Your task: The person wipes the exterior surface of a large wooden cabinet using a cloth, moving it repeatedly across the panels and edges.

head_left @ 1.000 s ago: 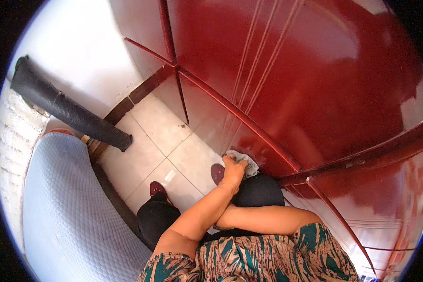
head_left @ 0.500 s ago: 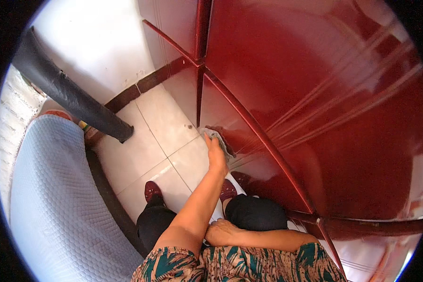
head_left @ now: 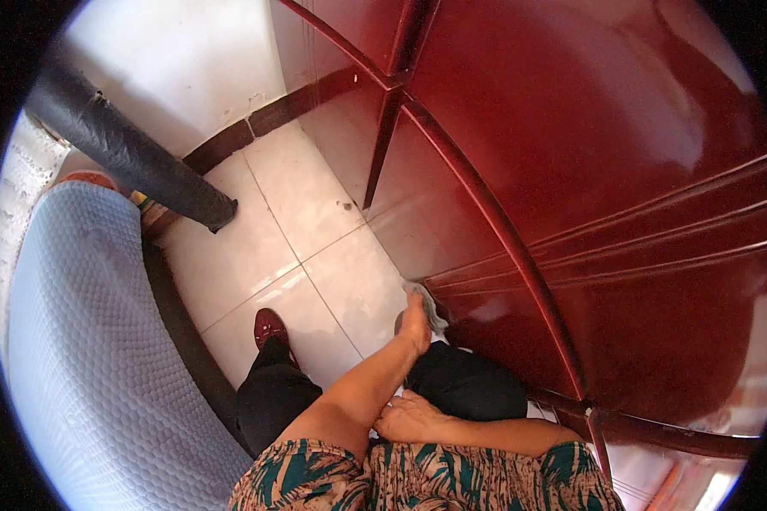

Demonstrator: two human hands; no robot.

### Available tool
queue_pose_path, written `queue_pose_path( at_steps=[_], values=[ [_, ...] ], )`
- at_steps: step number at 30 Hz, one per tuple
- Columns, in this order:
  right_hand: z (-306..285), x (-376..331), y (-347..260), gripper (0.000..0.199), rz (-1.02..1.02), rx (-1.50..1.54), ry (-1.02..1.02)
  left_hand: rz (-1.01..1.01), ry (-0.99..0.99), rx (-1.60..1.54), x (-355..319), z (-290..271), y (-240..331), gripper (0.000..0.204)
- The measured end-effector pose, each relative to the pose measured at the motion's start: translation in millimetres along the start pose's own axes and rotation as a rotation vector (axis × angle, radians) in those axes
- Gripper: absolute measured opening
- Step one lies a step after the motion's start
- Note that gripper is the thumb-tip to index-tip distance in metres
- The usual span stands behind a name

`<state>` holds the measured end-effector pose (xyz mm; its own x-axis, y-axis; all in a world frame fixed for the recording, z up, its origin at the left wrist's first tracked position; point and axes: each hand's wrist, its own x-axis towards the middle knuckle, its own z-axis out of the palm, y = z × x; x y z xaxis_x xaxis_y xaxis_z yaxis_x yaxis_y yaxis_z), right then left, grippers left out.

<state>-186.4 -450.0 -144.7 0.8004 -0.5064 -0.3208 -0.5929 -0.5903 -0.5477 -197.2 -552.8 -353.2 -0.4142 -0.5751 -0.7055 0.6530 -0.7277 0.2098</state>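
Note:
My left hand (head_left: pixel 415 325) reaches down past my knee and presses a grey cloth (head_left: pixel 434 312) against the bottom of a glossy dark red cabinet (head_left: pixel 639 128). Its fingers are closed over the cloth, and part of the cloth is hidden behind them. My right hand (head_left: pixel 412 417) lies low in front of my body, close beside my left forearm. Its fingers look loosely stretched and nothing shows in them, though their tips are partly hidden.
Raised trim (head_left: pixel 494 213) crosses the cabinet front. To the left stands a seat or bed edge with a light blue quilted cover (head_left: pixel 85 341). A black wrapped pole (head_left: pixel 136 145) slants down toward the white floor tiles (head_left: pixel 256 247). My maroon shoe (head_left: pixel 269 328) rests on the tiles.
My left hand has slid the cloth along the cabinet's foot, nearer to me and slightly right. The view has shifted a little. My right hand stays low by my left forearm.

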Motion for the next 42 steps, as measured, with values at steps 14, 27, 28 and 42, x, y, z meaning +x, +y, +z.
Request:
queue_pose_path(
  at_steps=[14, 27, 28, 42],
  values=[
    [29, -4, 10, 0.010, 0.070, -0.179, 0.291, 0.232, 0.091, -0.073, -3, 74, 118, 0.051],
    [27, 2, 9, 0.019, 0.088, -0.121, 0.097, 0.259, 0.034, -0.021, 48, 19, 113, 0.046],
    [27, 3, 11, 0.019, 0.107, -0.093, 0.064, 0.176, 0.015, -0.007, 40, 19, 98, 0.045],
    [9, 14, 2, 0.037, 0.154, 0.270, -0.258, -0.233, -0.147, 0.006, -26, 35, -15, 0.054]
  ],
)
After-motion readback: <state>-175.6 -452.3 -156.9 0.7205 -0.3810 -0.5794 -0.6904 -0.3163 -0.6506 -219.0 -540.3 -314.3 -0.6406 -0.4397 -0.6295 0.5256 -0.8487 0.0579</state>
